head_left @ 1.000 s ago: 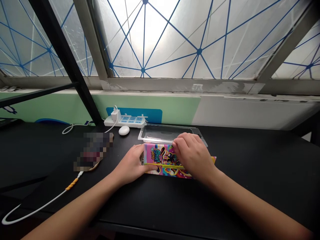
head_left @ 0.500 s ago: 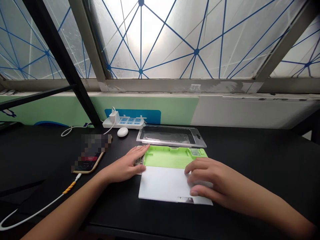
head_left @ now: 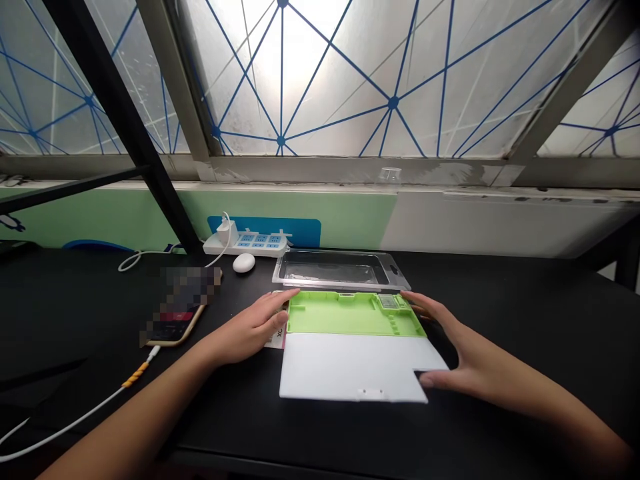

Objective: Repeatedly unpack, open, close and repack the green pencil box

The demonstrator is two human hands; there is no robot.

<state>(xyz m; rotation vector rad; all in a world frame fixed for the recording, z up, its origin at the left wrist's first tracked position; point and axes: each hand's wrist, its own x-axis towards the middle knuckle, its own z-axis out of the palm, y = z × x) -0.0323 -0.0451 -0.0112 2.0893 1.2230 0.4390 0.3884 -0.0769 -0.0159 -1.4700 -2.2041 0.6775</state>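
Both hands [head_left: 255, 327] [head_left: 457, 343] flank an open green case [head_left: 345, 317] on the desk [head_left: 525, 307].

Both forearms are bare and angle inward from the lower corners, the left forearm [head_left: 145, 410] from the left and the right forearm [head_left: 550, 407] from the right. The left hand [head_left: 253, 330] lies back upward, its fingers [head_left: 277, 300] fairly straight and close together, the thumb alongside. The right hand [head_left: 450, 343] is spread wide, fingers reaching forward and slightly bent, its thumb well apart from them, pointing inward.

Only an X beside a round letter, C or O, can be read on the pale card [head_left: 275, 342].
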